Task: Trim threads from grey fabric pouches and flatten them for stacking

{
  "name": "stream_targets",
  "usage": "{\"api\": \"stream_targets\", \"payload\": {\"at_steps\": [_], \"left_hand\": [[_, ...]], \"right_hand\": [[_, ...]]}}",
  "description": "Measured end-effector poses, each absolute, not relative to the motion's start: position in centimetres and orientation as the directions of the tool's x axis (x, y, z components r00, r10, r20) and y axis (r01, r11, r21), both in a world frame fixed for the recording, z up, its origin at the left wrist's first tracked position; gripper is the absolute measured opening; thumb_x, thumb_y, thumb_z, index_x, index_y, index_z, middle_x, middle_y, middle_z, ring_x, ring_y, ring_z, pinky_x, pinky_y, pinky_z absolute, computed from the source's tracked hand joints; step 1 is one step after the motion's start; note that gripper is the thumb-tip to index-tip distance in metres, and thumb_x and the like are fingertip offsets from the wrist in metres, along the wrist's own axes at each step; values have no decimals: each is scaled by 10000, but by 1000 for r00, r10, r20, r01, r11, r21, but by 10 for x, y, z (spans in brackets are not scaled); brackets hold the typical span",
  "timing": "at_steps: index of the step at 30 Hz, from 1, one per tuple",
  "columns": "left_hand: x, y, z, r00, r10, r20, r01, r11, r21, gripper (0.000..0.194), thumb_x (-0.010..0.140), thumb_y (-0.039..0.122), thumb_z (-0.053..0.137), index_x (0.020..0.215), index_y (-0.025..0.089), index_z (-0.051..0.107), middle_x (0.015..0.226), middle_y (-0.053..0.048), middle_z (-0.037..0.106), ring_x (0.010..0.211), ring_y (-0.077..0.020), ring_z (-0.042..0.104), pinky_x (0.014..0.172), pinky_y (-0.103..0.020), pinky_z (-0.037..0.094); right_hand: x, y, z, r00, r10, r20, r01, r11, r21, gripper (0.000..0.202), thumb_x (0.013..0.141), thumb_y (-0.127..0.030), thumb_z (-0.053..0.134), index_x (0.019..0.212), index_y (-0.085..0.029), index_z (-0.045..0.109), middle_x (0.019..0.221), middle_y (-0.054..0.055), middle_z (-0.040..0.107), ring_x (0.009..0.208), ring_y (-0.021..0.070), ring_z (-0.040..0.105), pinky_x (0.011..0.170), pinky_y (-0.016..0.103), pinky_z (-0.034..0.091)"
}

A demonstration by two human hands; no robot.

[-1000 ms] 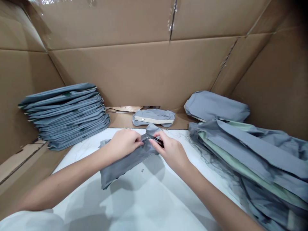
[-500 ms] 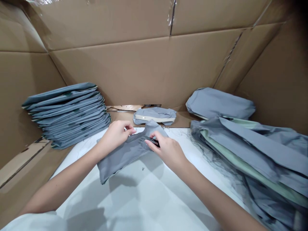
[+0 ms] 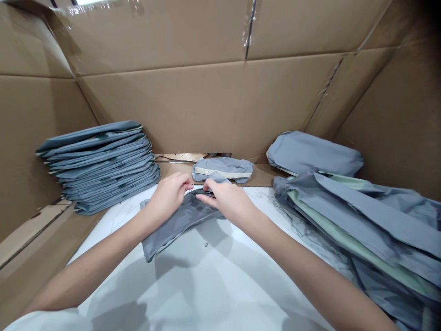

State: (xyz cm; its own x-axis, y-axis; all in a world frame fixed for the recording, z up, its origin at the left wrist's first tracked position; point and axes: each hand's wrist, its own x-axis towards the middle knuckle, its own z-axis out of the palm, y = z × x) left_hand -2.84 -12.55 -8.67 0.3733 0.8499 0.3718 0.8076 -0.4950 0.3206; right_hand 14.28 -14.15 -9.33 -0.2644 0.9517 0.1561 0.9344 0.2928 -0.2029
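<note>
A grey fabric piece (image 3: pixel 172 225) lies slanted on the white table, between and below my two hands. My left hand (image 3: pixel 174 191) is pinched at its upper edge; whatever its fingertips grip is too small to make out. Between thumb and fingers, my right hand (image 3: pixel 223 197) holds a small black tool (image 3: pixel 206 192), its tip pointing left toward my left fingertips. Part of the fabric is hidden behind my right hand. A small dark thread scrap (image 3: pixel 206 244) lies on the table in front of the fabric.
At the left stands a tall stack of folded grey-blue fabric pieces (image 3: pixel 106 170). A grey pouch with a pale zipper (image 3: pixel 223 168) lies at the back. On the right are a grey bundle (image 3: pixel 313 151) and heaped grey-green fabric (image 3: pixel 365 220). Cardboard walls (image 3: pixel 193 105) surround the table.
My right hand has moved left and slightly up with the black tool, closer to my left hand. The fabric's raised upper corner now sits lower, partly behind my right hand.
</note>
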Motion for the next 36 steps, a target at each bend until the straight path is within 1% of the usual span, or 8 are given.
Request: {"api": "stream_targets", "payload": {"at_steps": [5, 10, 15, 20, 23, 27, 31, 36], "left_hand": [[-29, -125, -88, 394, 838, 378, 789, -519, 327, 179, 819, 178, 390, 727, 173, 543, 793, -14, 537, 723, -117, 506, 647, -226, 350], [-28, -127, -89, 398, 828, 394, 785, -530, 321, 177, 813, 150, 386, 725, 172, 539, 800, -10, 541, 714, -108, 510, 630, -219, 345], [-28, -129, -89, 408, 821, 400, 788, -537, 300, 183, 793, 100, 375, 718, 165, 530, 782, -13, 539, 707, -108, 508, 633, -216, 349], [-28, -128, -88, 394, 825, 405, 787, -531, 316, 192, 778, 87, 378, 695, 163, 535, 762, -13, 542, 693, -106, 507, 625, -214, 352], [-28, -127, -87, 392, 825, 406, 770, -536, 345, 197, 768, 80, 381, 696, 166, 543, 769, -6, 554, 710, -103, 521, 633, -211, 358], [-28, -127, -85, 363, 838, 407, 777, -513, 364, 189, 772, 97, 387, 701, 169, 546, 778, -2, 561, 715, -105, 524, 640, -218, 362], [-27, -129, -85, 348, 840, 416, 797, -499, 341, 188, 792, 124, 386, 714, 172, 550, 799, -3, 560, 731, -109, 528, 649, -223, 363], [-27, -129, -85, 325, 849, 417, 835, -465, 295, 190, 803, 149, 404, 723, 185, 572, 819, 3, 577, 728, -109, 536, 636, -225, 350]], "right_hand": [[141, -140, -91, -318, 934, 165, 909, 350, -227, 377, 808, -553, 395, 971, -241, 531, 786, -7, 628, 641, 64, 544, 548, 166, 203], [142, -136, -90, -354, 915, 192, 886, 394, -246, 373, 812, -548, 392, 953, -242, 551, 800, -13, 621, 644, 49, 525, 546, 167, 179], [143, -132, -91, -357, 911, 205, 882, 401, -246, 367, 805, -558, 397, 907, -250, 569, 738, -25, 602, 578, 32, 454, 538, 164, 160], [144, -134, -91, -348, 907, 236, 882, 402, -248, 340, 807, -529, 419, 870, -235, 578, 690, -30, 582, 533, 17, 415, 532, 164, 166], [144, -137, -89, -347, 909, 232, 888, 398, -229, 370, 787, -561, 428, 912, -242, 568, 682, -28, 581, 526, 21, 425, 524, 161, 185], [142, -140, -86, -328, 925, 190, 909, 364, -201, 389, 776, -574, 433, 930, -238, 555, 701, -15, 601, 548, 39, 472, 520, 166, 200], [137, -140, -85, -328, 933, 149, 911, 355, -212, 377, 796, -560, 411, 943, -238, 542, 745, -8, 621, 589, 52, 513, 531, 164, 220], [132, -139, -86, -351, 924, 154, 902, 377, -208, 393, 803, -558, 401, 954, -222, 538, 813, 15, 635, 664, 67, 562, 559, 166, 234]]}}
